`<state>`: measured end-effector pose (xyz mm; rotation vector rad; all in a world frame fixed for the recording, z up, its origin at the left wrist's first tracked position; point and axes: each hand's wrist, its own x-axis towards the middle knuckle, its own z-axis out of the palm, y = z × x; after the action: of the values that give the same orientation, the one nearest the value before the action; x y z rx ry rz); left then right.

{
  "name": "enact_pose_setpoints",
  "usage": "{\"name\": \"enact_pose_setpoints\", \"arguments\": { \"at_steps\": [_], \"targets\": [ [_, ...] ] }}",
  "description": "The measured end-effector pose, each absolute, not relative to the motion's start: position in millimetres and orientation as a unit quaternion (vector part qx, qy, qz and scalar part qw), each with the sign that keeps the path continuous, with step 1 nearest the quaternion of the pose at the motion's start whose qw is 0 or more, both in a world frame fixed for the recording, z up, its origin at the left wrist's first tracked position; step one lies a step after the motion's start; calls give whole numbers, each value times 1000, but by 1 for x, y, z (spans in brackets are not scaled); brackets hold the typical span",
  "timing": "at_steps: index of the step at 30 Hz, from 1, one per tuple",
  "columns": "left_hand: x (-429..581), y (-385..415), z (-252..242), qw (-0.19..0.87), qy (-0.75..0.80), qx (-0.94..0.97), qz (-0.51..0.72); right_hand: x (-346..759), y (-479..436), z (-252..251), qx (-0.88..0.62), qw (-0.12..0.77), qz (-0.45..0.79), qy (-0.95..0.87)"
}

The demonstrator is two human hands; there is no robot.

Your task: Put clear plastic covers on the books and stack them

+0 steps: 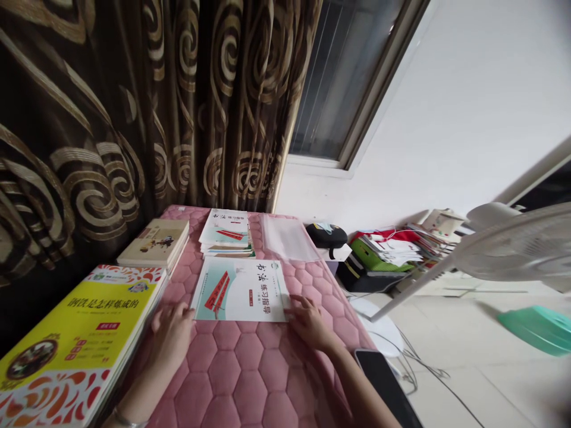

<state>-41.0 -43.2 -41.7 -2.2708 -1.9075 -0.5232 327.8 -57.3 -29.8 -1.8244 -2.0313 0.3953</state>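
Note:
A calligraphy workbook with a white and pale-green cover and a red design lies sideways on the pink quilted cover. My left hand grips its left edge near the lower corner, fingers bent. At the opposite edge my right hand holds the lower right part between thumb and fingers. Just beyond the workbook is a stack of similar booklets. A clear plastic sleeve lies to the right of that stack.
On the left are a pile topped by a yellow book and smaller beige books. A dark-screened device lies by my right forearm. A white fan stands right, with cables on the floor. A patterned curtain hangs behind.

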Motion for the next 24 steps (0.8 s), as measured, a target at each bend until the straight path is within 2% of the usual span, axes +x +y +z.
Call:
{"name": "enact_pose_setpoints", "arguments": {
  "at_steps": [6,15,24],
  "targets": [
    [16,-44,-27,80,-509,-845,-145,283,22,-11,-627,137,81,-762],
    [36,-22,-49,167,-357,-911,-121,251,113,-6,-652,65,73,-752],
    [17,-40,-51,211,-389,-883,-158,271,114,4,-640,78,173,-744]
  ]
}}
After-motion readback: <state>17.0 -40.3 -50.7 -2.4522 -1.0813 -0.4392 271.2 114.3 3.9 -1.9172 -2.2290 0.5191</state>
